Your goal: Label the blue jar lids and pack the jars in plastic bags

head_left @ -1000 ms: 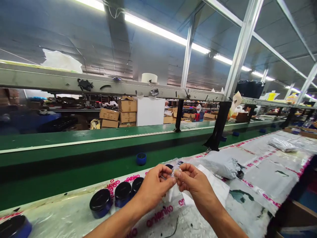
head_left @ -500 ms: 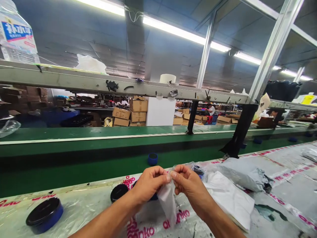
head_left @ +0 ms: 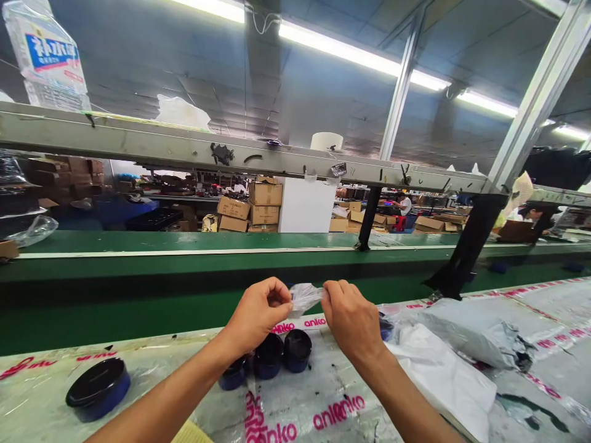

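Note:
My left hand (head_left: 257, 312) and my right hand (head_left: 350, 318) are both closed in a pinch on a small clear plastic bag (head_left: 305, 296), which is stretched between them above the table. Just below the hands stand three dark blue jars with black lids (head_left: 277, 355) in a row. Another such jar (head_left: 98, 387) sits alone at the far left. A pile of white plastic bags (head_left: 441, 375) lies right of my right wrist.
The table is covered in plastic sheet printed "anko" (head_left: 323, 394). A green conveyor belt (head_left: 184, 271) runs behind it. Grey crumpled bags (head_left: 475, 338) lie at the right. A metal shelf rail (head_left: 184, 154) carries a water bottle (head_left: 48, 55). Cardboard boxes (head_left: 252, 212) and people sit far behind.
My hands have risen and drawn apart, pulling the clear bag out between them. The view has swung left, bringing the three jars below the hands and the lone jar into sight.

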Demonstrator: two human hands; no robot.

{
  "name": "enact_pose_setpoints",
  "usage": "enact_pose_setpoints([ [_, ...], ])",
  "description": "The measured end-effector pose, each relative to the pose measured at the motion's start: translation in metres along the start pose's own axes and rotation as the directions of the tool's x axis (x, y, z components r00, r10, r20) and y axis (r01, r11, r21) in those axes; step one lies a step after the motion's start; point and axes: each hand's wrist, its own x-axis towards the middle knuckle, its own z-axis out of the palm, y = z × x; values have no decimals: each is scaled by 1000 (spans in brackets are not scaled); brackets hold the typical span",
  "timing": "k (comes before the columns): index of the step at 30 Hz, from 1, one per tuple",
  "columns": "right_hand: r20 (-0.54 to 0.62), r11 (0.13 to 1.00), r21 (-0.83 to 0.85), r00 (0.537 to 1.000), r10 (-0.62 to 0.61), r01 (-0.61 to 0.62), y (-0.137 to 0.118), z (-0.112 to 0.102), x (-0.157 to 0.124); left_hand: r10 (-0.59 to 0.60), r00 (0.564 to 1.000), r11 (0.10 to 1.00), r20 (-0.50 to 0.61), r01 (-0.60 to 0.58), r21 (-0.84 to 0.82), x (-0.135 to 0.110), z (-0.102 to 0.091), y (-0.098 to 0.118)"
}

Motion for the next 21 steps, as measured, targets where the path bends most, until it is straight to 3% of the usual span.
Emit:
enact_pose_setpoints([
  [4, 88, 999, -46, 996, -17, 21, -8, 15, 4, 82, 997, 947, 7, -81, 312, 4, 4, -12],
  [8, 198, 992, -6, 972, -124, 128, -12, 26, -16, 55, 991, 861, 124, -110, 496, -4, 16, -23],
  [13, 292, 981, 62, 936, -195, 185, -11, 23, -45, 24, 970, 799, 243, -165, 578, -14, 19, -17],
  [19, 419, 966, 259, 902, -108, -5, -6, 11, -63, 11, 960, 777, 281, -185, 602, -18, 15, -13],
  [21, 400, 946, 324, 906, -137, 0, -3, 10, -69, 9, 960, 767, 279, -185, 614, -21, 17, -15],
])
